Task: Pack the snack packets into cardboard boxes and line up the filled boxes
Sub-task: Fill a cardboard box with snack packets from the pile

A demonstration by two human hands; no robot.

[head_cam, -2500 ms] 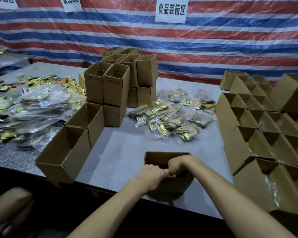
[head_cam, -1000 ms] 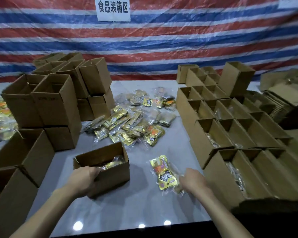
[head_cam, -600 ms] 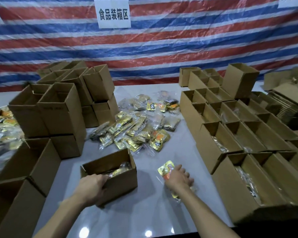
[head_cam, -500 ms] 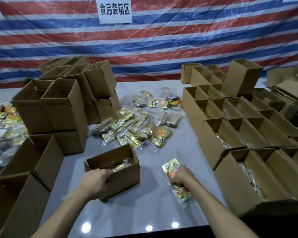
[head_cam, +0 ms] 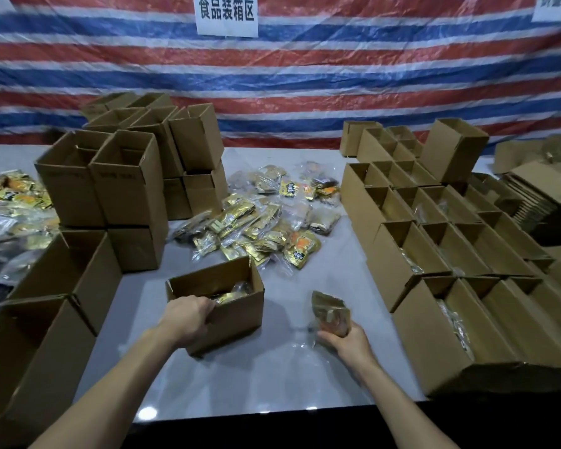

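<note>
An open cardboard box [head_cam: 237,315] stands near the table's front edge with snack packets showing inside. My left hand [head_cam: 188,317] grips its near wall, fingers curled over the rim. To the right, my right hand [head_cam: 345,343] holds a clear-wrapped snack packet [head_cam: 331,314] tilted upright just above the table. A loose pile of gold and orange snack packets [head_cam: 259,225] lies behind the box at the table's middle.
Stacked empty boxes [head_cam: 127,186] rise at the back left, with two larger open boxes [head_cam: 62,286] at the front left. Rows of filled open boxes [head_cam: 460,260] line the right side. More packets [head_cam: 10,202] lie far left. Flattened cartons [head_cam: 538,192] sit far right.
My right hand reached the packet lying on the table, took hold of it and lifted it upright. My left hand kept its grip on the box.
</note>
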